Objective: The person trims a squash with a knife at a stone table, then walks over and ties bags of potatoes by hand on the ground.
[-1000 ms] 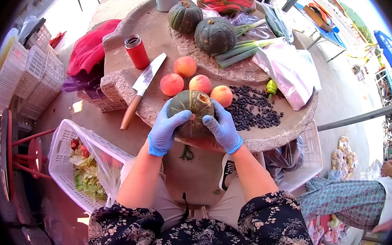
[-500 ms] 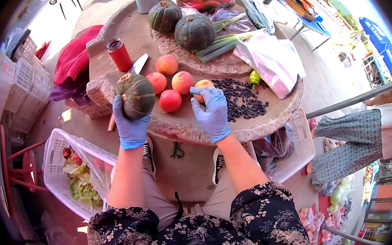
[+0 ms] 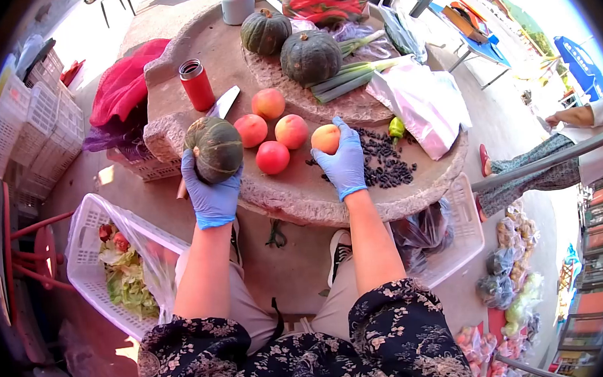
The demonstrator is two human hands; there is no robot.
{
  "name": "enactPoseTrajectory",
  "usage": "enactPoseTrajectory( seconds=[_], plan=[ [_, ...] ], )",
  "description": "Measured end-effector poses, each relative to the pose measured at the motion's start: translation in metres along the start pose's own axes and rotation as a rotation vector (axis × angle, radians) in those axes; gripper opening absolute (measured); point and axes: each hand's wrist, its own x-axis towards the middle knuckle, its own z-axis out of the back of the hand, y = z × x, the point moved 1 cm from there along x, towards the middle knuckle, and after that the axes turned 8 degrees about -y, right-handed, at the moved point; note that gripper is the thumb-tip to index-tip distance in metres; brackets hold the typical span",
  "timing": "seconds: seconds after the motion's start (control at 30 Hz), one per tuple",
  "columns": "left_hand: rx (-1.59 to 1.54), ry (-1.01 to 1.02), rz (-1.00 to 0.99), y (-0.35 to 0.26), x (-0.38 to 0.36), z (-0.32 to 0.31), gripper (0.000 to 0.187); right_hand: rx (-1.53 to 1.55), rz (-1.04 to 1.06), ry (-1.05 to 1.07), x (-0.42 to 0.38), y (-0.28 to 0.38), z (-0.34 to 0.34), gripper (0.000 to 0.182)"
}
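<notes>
Squash (image 3: 215, 148) and peach (image 3: 326, 138) in your gloved hands.
Your left hand (image 3: 209, 190) fingers grip the squash at the tabletop (image 3: 295, 196) edge; your right hand (image 3: 345, 160) fingers wrap the peach beside the black beans (image 3: 384, 164).

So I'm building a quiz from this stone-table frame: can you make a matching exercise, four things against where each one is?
Things:
1. small squash
2. peach
3. red can
4. black beans

Places:
A. upright, beside the knife
B. spread on the stone table, right of the fruit
C. in the left hand
D. in the right hand

Pairs: 1-C, 2-D, 3-A, 4-B
</notes>
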Motion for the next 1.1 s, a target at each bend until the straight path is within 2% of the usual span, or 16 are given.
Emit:
enactPoseTrajectory(
  seconds=[0.03,0.07,0.17,0.2,0.3,0.33,0.43,0.53,0.63,0.73,0.83,0.87,0.9,0.97,1.03,1.1],
  plan=[
    [-0.005,-0.012,-0.003,-0.001,0.0,0.0,0.038,0.084,-0.009,-0.072,0.001,-0.002,0.002,0.074],
    [-0.011,-0.024,-0.005,-0.001,0.0,-0.001,0.038,0.189,-0.119,-0.06,0.003,-0.006,0.004,0.061],
    [-0.017,-0.03,-0.019,-0.002,-0.002,-0.001,0.038,0.776,-0.502,0.147,0.01,0.0,0.014,0.05],
    [-0.019,-0.025,-0.036,-0.005,-0.002,-0.002,0.039,0.933,-0.556,0.194,0.012,0.011,0.016,0.045],
    [-0.085,0.0,-0.069,-0.009,-0.004,0.0,0.038,0.965,-0.533,0.359,0.029,0.046,0.008,0.046],
    [-0.112,0.004,-0.077,-0.01,-0.005,0.0,0.041,0.895,-0.406,0.33,0.038,0.056,-0.004,0.049],
    [-0.016,0.026,-0.272,-0.016,0.006,0.003,0.045,0.413,0.11,0.057,0.068,0.112,-0.059,0.062],
    [0.041,0.042,-0.348,-0.025,0.015,-0.001,0.047,-0.031,0.232,0.106,0.085,0.118,-0.111,0.07],
    [0.02,0.03,-0.357,-0.034,0.021,-0.004,0.046,-0.429,0.262,0.288,0.089,0.12,-0.137,0.063],
    [-0.002,0.035,-0.348,-0.041,0.024,-0.009,0.046,-0.567,0.27,0.434,0.088,0.12,-0.145,0.06],
    [-0.024,0.03,-0.334,-0.045,0.031,-0.006,0.047,-0.531,0.216,0.512,0.091,0.119,-0.145,0.062],
    [-0.031,0.031,-0.326,-0.046,0.033,-0.006,0.047,-0.444,0.217,0.557,0.096,0.114,-0.138,0.066],
    [-0.054,0.025,-0.31,-0.047,0.032,-0.006,0.047,-0.298,0.247,0.47,0.103,0.097,-0.138,0.06],
    [-0.107,0.013,-0.281,-0.05,0.029,-0.01,0.048,0.145,0.088,0.365,0.119,0.074,-0.12,0.043],
    [-0.112,0.013,-0.271,-0.052,0.023,-0.015,0.048,0.394,-0.067,0.358,0.127,0.071,-0.083,0.028],
    [-0.109,0.015,-0.277,-0.052,0.02,-0.016,0.047,0.594,-0.313,0.403,0.125,0.067,-0.055,0.025]
  ],
)
